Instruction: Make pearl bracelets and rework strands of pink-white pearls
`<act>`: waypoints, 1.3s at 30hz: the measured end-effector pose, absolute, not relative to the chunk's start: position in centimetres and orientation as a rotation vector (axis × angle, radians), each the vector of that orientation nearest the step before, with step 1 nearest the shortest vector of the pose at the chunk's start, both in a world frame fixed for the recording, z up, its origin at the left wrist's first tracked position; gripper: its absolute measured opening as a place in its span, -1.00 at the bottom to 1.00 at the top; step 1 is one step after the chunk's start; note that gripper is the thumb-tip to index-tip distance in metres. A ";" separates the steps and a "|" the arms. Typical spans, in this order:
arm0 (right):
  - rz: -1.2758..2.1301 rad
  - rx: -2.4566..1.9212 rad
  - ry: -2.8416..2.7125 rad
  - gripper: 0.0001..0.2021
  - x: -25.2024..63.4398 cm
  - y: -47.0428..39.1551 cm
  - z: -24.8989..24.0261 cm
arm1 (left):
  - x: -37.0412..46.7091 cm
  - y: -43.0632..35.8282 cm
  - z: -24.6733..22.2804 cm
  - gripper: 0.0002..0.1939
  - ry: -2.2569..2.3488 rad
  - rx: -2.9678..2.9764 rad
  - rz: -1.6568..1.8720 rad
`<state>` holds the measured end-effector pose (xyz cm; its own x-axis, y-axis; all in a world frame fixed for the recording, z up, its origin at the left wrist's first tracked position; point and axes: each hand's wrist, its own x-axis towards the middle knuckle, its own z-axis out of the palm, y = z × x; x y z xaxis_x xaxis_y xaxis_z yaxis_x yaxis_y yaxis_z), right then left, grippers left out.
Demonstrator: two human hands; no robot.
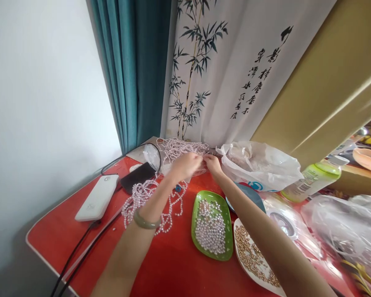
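1. Left hand and right hand nearly touch, fingertips bunched; what they pinch, I cannot tell.
2. Bead strands lie just beyond: likely light, limp, slippery; best held near an end.

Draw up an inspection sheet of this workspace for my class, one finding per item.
Surface: glossy red tabletop, pale-edged.
Job's things: pale pink bead strands in loose heaps; oblong green tray holding loose, pearly white beads; white plate with small gold beads.
Clutter: white rectangular device; crumpled translucent white plastic bag; green-and-clear bottle.
Hands: bare left hand and bare right hand nearly meet by the far strands; anything pinched is too small to tell.
Cables: thin black cables cross the near left edge.
Surroundings: teal fabric curtain, white bamboo-print curtain, plain white wall.
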<state>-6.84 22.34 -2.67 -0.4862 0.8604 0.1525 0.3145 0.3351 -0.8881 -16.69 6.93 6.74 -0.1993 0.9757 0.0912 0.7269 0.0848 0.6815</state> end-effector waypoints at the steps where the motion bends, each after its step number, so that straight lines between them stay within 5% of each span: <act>1: 1.047 -1.075 -1.961 -0.72 -7.1 22.8 -2.9 | -18.2 7.0 6.6 -0.64 2.135 1.638 0.853; 7: 0.797 -1.118 -2.090 -0.59 -8.5 25.0 -2.9 | -23.9 7.4 4.8 -0.63 2.626 1.553 0.482; 24: 0.126 -1.264 -2.730 -0.76 -9.2 24.7 -1.4 | -24.7 8.7 3.0 -0.65 2.651 1.526 0.336; 33: -0.001 -1.247 -2.654 -0.56 -6.7 25.8 1.7 | -24.4 9.5 1.6 -0.70 2.610 1.512 0.399; 39: 0.076 -1.321 -2.515 -0.64 -5.2 26.4 2.4 | -22.9 11.0 -0.4 -0.69 2.563 1.529 0.499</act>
<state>-5.22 26.42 2.42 -0.5326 0.8124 0.2371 0.7966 0.5759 -0.1836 -22.90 11.01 -0.41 -0.4844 0.8722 0.0682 0.8340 0.4368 0.3372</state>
